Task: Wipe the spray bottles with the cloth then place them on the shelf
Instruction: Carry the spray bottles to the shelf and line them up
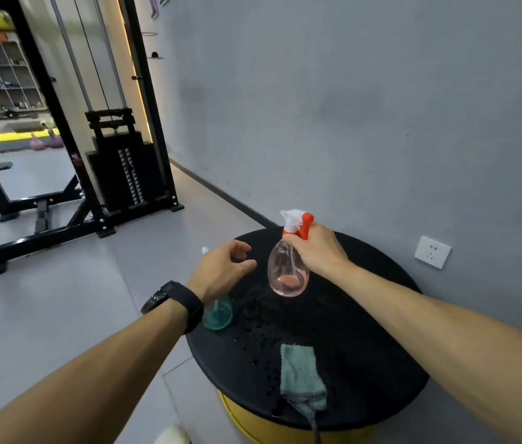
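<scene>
A clear pinkish spray bottle (287, 270) with an orange and white trigger head is lifted over the round black table top (349, 331). My right hand (317, 248) grips its neck. My left hand (221, 270) hovers beside it with fingers loosely curled and holds nothing. Under my left wrist stands a teal spray bottle (218, 313), mostly hidden, near the table's left edge. A folded teal cloth (301, 376) lies at the front of the table, one corner hanging over the rim.
Water drops speckle the table top, which sits on a yellow base (253, 424). A grey wall with a white socket (432, 252) is close on the right. A black cable weight machine (125, 161) and bench (3, 200) stand to the left on the grey floor.
</scene>
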`<action>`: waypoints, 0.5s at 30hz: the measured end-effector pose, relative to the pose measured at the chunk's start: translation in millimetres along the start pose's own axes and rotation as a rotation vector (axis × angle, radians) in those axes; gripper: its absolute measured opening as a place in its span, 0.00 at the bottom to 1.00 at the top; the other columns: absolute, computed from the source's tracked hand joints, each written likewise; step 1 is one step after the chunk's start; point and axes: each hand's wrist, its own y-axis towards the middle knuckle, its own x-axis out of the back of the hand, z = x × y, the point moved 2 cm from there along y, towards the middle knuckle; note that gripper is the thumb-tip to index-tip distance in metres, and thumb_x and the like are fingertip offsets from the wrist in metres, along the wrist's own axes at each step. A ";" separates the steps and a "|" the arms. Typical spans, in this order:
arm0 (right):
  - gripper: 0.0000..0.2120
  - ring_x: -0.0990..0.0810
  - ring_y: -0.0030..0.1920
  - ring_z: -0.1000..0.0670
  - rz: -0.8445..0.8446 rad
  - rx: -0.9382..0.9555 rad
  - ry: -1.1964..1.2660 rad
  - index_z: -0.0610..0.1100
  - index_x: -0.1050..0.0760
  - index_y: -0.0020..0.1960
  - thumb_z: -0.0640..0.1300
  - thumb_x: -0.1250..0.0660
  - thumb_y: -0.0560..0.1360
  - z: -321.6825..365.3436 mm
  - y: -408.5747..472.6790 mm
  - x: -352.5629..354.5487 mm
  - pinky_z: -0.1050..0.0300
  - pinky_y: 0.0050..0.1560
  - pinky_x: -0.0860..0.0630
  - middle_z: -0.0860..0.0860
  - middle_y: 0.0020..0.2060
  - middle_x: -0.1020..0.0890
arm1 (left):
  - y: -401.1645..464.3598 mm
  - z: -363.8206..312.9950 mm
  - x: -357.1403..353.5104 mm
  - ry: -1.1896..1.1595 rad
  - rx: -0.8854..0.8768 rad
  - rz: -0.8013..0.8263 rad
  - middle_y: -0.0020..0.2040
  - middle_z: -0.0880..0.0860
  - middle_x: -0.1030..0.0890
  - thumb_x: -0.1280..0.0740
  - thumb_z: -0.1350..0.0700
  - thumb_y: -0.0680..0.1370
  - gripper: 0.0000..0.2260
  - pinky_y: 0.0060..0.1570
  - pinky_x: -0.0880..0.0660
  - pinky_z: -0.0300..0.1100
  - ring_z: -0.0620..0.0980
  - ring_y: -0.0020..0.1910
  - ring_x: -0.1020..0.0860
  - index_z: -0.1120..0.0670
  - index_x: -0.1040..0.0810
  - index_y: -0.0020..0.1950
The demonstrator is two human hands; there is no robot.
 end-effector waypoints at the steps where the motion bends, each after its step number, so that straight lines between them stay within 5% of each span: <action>1: 0.15 0.19 0.44 0.51 -0.006 0.010 -0.004 0.48 0.25 0.62 0.52 0.35 0.78 3.4 -3.3 9.6 0.61 0.37 0.24 0.50 0.45 0.19 | -2.4 -9.0 2.7 -0.004 -0.011 -0.002 0.59 0.50 0.21 0.30 0.52 0.78 0.16 0.58 0.23 0.46 0.48 0.55 0.22 0.52 0.24 0.65; 6: 0.11 0.21 0.41 0.53 -0.036 0.061 -0.012 0.45 0.23 0.54 0.52 0.34 0.78 19.8 -24.0 54.6 0.63 0.34 0.28 0.49 0.43 0.19 | -20.6 -54.2 11.0 0.000 -0.067 -0.021 0.58 0.50 0.20 0.30 0.52 0.79 0.15 0.60 0.22 0.51 0.50 0.54 0.21 0.53 0.23 0.64; 10: 0.13 0.19 0.45 0.51 -0.050 0.101 -0.030 0.47 0.23 0.58 0.52 0.35 0.78 29.7 -41.6 89.2 0.55 0.45 0.20 0.49 0.46 0.19 | -35.1 -90.1 14.4 0.000 -0.142 -0.014 0.58 0.51 0.21 0.32 0.52 0.80 0.15 0.61 0.23 0.51 0.51 0.57 0.22 0.55 0.24 0.65; 15: 0.15 0.20 0.46 0.52 -0.069 0.135 -0.041 0.48 0.24 0.63 0.50 0.35 0.77 38.5 -64.2 128.1 0.62 0.41 0.24 0.49 0.50 0.18 | -51.7 -131.1 16.2 0.011 -0.214 -0.034 0.58 0.51 0.20 0.32 0.51 0.80 0.15 0.61 0.23 0.51 0.51 0.56 0.21 0.56 0.23 0.65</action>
